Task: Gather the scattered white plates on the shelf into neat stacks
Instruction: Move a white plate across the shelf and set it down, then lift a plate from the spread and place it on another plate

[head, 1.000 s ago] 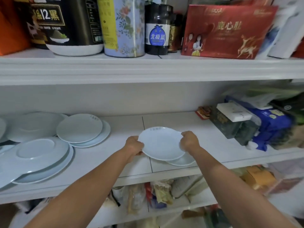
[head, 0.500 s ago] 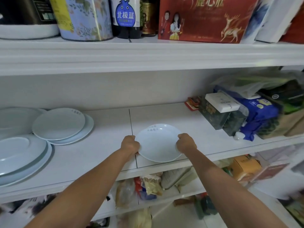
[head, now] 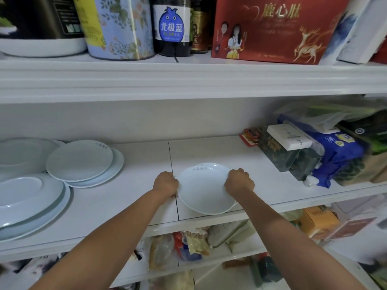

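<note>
Nearest, the top plate (head: 204,190) is gripped at opposite rims, with the left hand (head: 165,184) and right hand (head: 239,182) both curled round its edge, near the front lip of the shelf (head: 125,206). It is best lowered level and centred over the lower plate (head: 211,164), of which only slivers are seen. Farther left, the large plates (head: 27,197) are cut off by the frame edge.

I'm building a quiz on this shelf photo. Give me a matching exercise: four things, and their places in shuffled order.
1 small round white ceramic plate
2 red cardboard gift box
3 blue plastic tissue pack
4 orange cardboard carton

A top shelf
B lower shelf, right
C held by left hand and right hand
D middle shelf, right

Pairs: 1-C, 2-A, 3-D, 4-B
</note>
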